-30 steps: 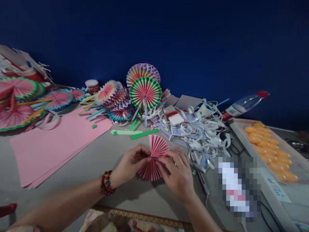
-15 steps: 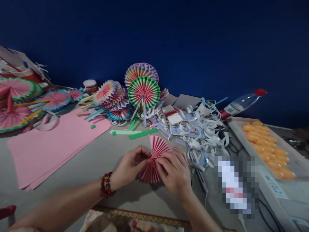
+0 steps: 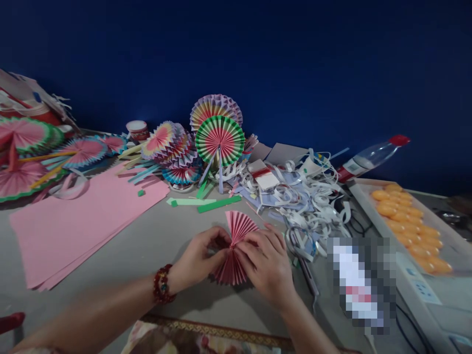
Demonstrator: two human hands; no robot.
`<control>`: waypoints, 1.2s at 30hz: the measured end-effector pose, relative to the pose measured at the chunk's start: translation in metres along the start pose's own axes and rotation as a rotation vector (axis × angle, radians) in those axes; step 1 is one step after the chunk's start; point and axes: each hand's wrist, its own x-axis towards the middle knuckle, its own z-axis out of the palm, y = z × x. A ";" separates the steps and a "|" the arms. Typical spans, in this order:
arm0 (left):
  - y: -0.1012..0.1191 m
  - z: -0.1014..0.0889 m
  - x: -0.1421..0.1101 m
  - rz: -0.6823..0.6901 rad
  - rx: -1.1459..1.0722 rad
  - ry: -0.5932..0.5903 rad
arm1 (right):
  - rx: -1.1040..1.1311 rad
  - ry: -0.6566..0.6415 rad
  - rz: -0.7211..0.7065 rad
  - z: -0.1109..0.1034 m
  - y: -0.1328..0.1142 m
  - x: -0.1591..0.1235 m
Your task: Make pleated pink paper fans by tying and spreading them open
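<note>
A pleated pink paper fan (image 3: 241, 226) is spread above and below its pinched centre, in front of me. My left hand (image 3: 204, 255) is closed on its left side, thumb and forefinger at the centre. My right hand (image 3: 267, 260) is closed on its right side, fingertips pressing near the same point and covering some of the folds. Just beyond the fan lie a dark green paper strip (image 3: 219, 204) and a pale green strip (image 3: 191, 202).
Pink paper sheets (image 3: 84, 226) lie left. Finished folded fans (image 3: 220, 141) stand at the back. Curled paper scraps (image 3: 313, 196), a bottle (image 3: 374, 158), tweezers (image 3: 309, 280) and a tray (image 3: 368, 211) with orange oval pieces (image 3: 409, 226) are on the right.
The pink fan has shifted slightly down and its upper part tilts a little further left. Both hands keep their hold, with the right fingers moved slightly left.
</note>
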 end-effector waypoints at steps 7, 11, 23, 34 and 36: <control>0.005 0.002 -0.001 -0.056 -0.126 -0.013 | -0.015 0.047 -0.054 -0.001 -0.002 -0.003; 0.005 0.001 -0.001 -0.018 -0.067 -0.015 | -0.009 0.056 -0.046 -0.002 -0.002 -0.002; 0.001 -0.001 -0.001 0.016 -0.033 -0.027 | -0.028 0.067 -0.044 -0.001 -0.003 -0.003; 0.001 0.000 0.001 -0.024 -0.160 -0.056 | 0.015 0.063 -0.080 0.001 0.002 -0.003; -0.001 -0.001 0.002 -0.031 -0.177 -0.038 | 0.003 0.045 -0.076 -0.001 0.001 -0.003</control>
